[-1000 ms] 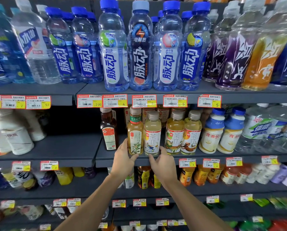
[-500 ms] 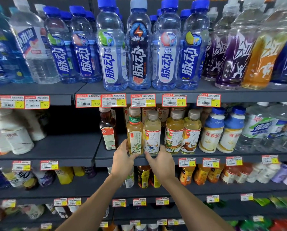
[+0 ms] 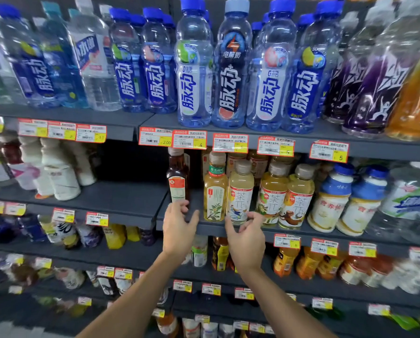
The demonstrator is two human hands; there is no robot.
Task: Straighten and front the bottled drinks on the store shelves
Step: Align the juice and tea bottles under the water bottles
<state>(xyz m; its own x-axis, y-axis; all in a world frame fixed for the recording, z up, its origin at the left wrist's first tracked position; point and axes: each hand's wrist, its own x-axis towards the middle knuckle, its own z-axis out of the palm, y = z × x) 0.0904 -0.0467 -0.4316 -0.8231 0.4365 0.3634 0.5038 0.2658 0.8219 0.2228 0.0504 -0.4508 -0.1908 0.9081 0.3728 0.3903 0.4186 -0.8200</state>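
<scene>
On the middle shelf (image 3: 211, 228) the tea bottles (image 3: 240, 193) stand upright at the front edge. The dark bottle (image 3: 178, 181), also upright, seems set further back, just above the left hand (image 3: 179, 228), the nearer one. The right hand (image 3: 246, 236) hovers below the teas. Both hands hold nothing, fingers loosely spread.

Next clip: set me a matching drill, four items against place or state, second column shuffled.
1 dark tea bottle
2 green-collared bottle
3 orange drink bottle
4 left hand

A far right, topmost row
B open, holding nothing
C leftmost in its row
D second from left in its row

Pairs: 1-C, 2-D, 3-A, 4-B
</scene>
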